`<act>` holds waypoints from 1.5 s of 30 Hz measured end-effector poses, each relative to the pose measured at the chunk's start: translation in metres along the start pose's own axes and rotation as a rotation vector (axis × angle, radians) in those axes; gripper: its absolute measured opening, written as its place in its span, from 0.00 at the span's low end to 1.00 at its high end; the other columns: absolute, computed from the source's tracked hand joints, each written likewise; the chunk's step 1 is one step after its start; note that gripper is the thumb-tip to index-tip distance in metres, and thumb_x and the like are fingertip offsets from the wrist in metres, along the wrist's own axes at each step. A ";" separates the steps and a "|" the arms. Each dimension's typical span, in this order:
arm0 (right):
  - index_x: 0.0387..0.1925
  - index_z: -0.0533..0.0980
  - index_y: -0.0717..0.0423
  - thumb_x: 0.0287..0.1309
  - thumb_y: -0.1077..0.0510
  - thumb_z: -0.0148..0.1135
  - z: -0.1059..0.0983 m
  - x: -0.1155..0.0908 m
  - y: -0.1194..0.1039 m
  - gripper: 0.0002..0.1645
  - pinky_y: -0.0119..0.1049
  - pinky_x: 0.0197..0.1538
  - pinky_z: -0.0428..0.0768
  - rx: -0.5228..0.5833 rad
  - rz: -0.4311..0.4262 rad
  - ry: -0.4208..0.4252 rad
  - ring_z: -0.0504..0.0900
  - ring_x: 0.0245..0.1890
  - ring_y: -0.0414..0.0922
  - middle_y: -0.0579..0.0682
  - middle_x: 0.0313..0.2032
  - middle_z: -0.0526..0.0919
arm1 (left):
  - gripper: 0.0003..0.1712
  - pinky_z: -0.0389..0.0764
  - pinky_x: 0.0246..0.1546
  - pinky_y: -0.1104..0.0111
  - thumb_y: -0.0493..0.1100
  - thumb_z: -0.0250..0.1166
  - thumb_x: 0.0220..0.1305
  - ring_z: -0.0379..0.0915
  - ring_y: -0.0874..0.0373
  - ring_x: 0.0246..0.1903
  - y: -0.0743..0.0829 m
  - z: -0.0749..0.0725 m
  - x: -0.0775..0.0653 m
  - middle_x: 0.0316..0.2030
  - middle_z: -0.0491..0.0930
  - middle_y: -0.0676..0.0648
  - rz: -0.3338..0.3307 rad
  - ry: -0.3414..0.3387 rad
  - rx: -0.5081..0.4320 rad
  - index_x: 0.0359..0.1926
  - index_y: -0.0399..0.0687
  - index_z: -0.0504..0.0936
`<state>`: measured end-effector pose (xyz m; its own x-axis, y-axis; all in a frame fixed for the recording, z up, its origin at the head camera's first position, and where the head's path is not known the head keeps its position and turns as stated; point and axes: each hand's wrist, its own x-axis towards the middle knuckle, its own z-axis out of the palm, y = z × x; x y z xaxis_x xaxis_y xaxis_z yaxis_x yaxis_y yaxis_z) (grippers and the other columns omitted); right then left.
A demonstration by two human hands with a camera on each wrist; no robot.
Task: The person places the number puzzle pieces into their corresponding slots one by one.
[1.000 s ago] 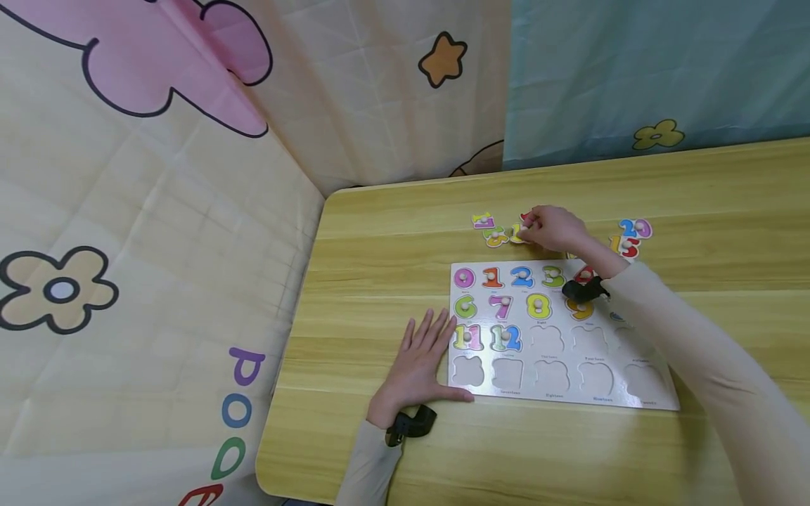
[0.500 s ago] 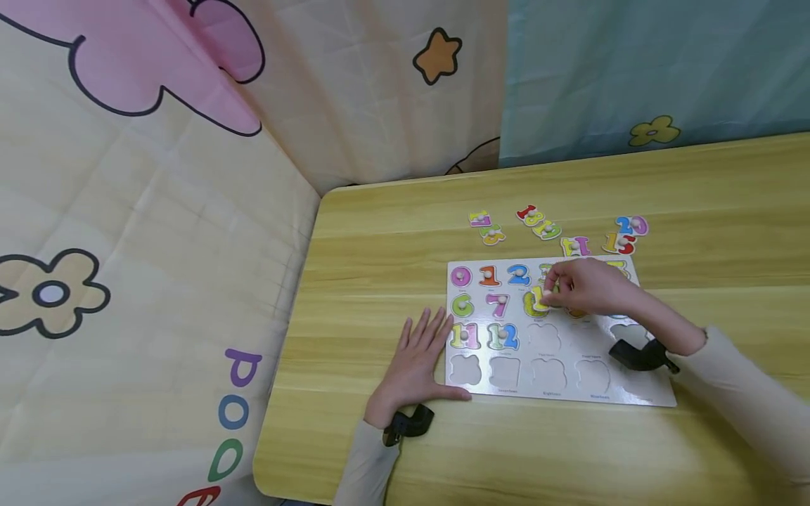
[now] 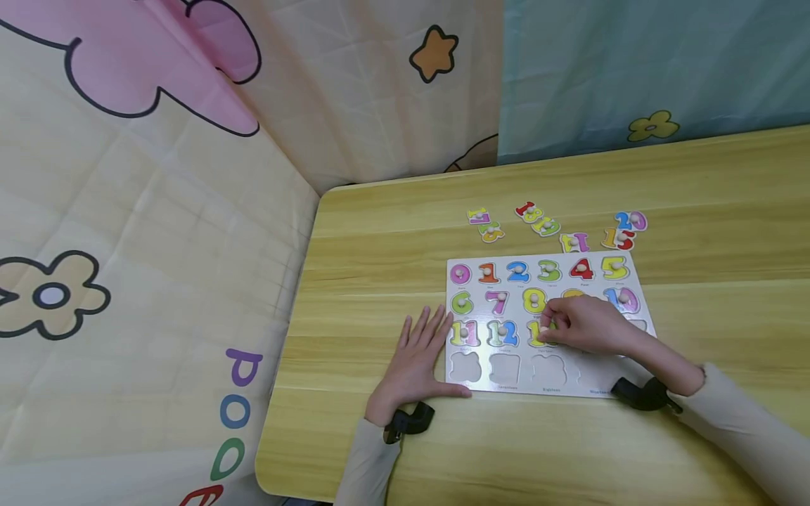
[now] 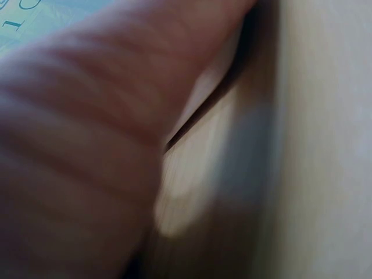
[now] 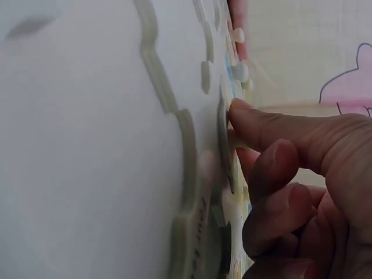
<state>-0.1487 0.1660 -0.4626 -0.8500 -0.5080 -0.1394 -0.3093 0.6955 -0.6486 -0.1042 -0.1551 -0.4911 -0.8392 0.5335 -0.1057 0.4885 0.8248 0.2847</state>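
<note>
A white number puzzle board (image 3: 481, 385) lies on the wooden table, with knobbed numbers 0 to 12 in its upper rows. My right hand (image 3: 588, 325) pinches the small knob of a number puzzle piece (image 3: 534, 333) with a yellow 1; its other digit is mostly behind the fingers. The piece is over the third-row slot right of the 12. From the side, in the right wrist view, the puzzle piece (image 5: 224, 139) stands slightly proud of the board. My left hand (image 3: 411, 362) lies flat, fingers spread along the board's left edge, thumb at its lower left corner.
Behind the board lie loose pieces: a 17 (image 3: 479, 216) and another piece below it, an 18 (image 3: 529, 211) with one beside it, a yellow-and-pink piece (image 3: 574, 242), a 15 (image 3: 619, 239) and a 20 (image 3: 631, 221). Patterned curtains (image 3: 380, 91) border the table.
My right hand has brought the piece with the yellow 1 from the loose pieces behind the board, toward me, to the third-row slot. The left hand stays in place.
</note>
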 end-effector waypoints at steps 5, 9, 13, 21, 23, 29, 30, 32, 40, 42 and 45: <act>0.28 0.75 0.50 0.48 0.48 0.73 0.002 0.004 -0.003 0.15 0.31 0.20 0.56 -0.014 0.021 -0.002 0.65 0.16 0.39 0.40 0.13 0.66 | 0.73 0.27 0.68 0.54 0.77 0.66 0.39 0.22 0.52 0.71 -0.001 -0.001 0.000 0.74 0.33 0.49 0.000 0.000 0.002 0.75 0.50 0.38; 0.28 0.75 0.50 0.48 0.48 0.73 0.002 0.005 -0.004 0.15 0.32 0.21 0.56 -0.036 0.030 -0.007 0.65 0.16 0.40 0.41 0.14 0.66 | 0.73 0.27 0.68 0.55 0.76 0.67 0.39 0.22 0.53 0.71 -0.001 -0.003 0.001 0.74 0.33 0.49 -0.004 -0.001 -0.004 0.75 0.50 0.38; 0.28 0.75 0.50 0.48 0.48 0.73 0.001 0.006 -0.006 0.15 0.32 0.20 0.56 -0.047 0.032 -0.016 0.65 0.17 0.40 0.41 0.14 0.66 | 0.73 0.26 0.68 0.55 0.76 0.67 0.39 0.21 0.53 0.71 0.000 -0.003 0.001 0.74 0.33 0.49 -0.008 -0.004 -0.007 0.75 0.50 0.38; 0.30 0.76 0.51 0.50 0.49 0.71 0.005 0.000 -0.009 0.14 0.30 0.19 0.57 -0.051 0.060 0.004 0.65 0.16 0.40 0.41 0.15 0.67 | 0.73 0.27 0.68 0.54 0.77 0.66 0.39 0.22 0.52 0.71 -0.001 -0.001 0.001 0.74 0.33 0.49 0.003 -0.009 0.003 0.75 0.50 0.38; 0.31 0.75 0.52 0.50 0.50 0.71 0.006 -0.002 -0.010 0.14 0.30 0.18 0.57 -0.054 0.061 0.007 0.65 0.16 0.40 0.41 0.15 0.67 | 0.73 0.27 0.68 0.54 0.77 0.66 0.39 0.22 0.52 0.71 0.000 -0.001 0.001 0.74 0.33 0.49 0.004 -0.011 0.007 0.75 0.50 0.38; 0.32 0.75 0.52 0.52 0.50 0.70 0.005 -0.004 -0.010 0.14 0.30 0.19 0.57 -0.066 0.035 0.003 0.65 0.16 0.39 0.41 0.15 0.67 | 0.73 0.27 0.68 0.54 0.77 0.67 0.39 0.22 0.52 0.71 0.000 -0.001 0.001 0.74 0.34 0.49 0.006 -0.004 0.007 0.75 0.49 0.39; 0.32 0.75 0.52 0.52 0.49 0.70 0.004 -0.004 -0.009 0.14 0.30 0.19 0.57 -0.067 0.028 -0.002 0.65 0.16 0.39 0.41 0.15 0.67 | 0.73 0.27 0.68 0.54 0.77 0.67 0.39 0.22 0.52 0.71 0.000 -0.001 0.001 0.74 0.34 0.49 0.007 -0.003 0.006 0.75 0.49 0.39; 0.32 0.75 0.51 0.52 0.48 0.70 0.001 -0.003 -0.009 0.15 0.30 0.19 0.58 -0.058 0.013 -0.010 0.65 0.16 0.38 0.40 0.16 0.67 | 0.73 0.27 0.68 0.55 0.77 0.66 0.39 0.22 0.52 0.71 0.000 -0.001 0.001 0.74 0.33 0.49 0.004 -0.007 0.011 0.75 0.50 0.38; 0.35 0.76 0.54 0.59 0.47 0.64 -0.033 0.013 0.005 0.15 0.33 0.19 0.61 0.010 0.059 0.084 0.67 0.18 0.43 0.44 0.18 0.70 | 0.73 0.27 0.68 0.55 0.77 0.66 0.39 0.22 0.52 0.71 0.001 -0.002 0.001 0.74 0.33 0.49 -0.002 -0.008 0.010 0.75 0.50 0.38; 0.36 0.76 0.58 0.61 0.48 0.61 -0.046 0.020 0.012 0.16 0.34 0.20 0.62 -0.036 0.094 0.152 0.68 0.18 0.45 0.46 0.19 0.71 | 0.73 0.26 0.68 0.55 0.77 0.66 0.39 0.22 0.52 0.71 0.001 -0.001 0.001 0.74 0.33 0.49 -0.003 -0.006 0.009 0.75 0.50 0.38; 0.36 0.75 0.63 0.65 0.48 0.56 -0.063 0.033 0.024 0.19 0.36 0.19 0.62 -0.129 0.178 0.231 0.67 0.18 0.47 0.49 0.17 0.70 | 0.73 0.26 0.68 0.55 0.77 0.66 0.39 0.22 0.52 0.71 0.001 0.000 0.000 0.74 0.33 0.49 -0.005 -0.011 0.008 0.75 0.50 0.38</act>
<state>-0.2109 0.1980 -0.4360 -0.9654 -0.2541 -0.0591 -0.1860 0.8294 -0.5268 -0.1042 -0.1544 -0.4907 -0.8390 0.5314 -0.1173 0.4864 0.8289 0.2764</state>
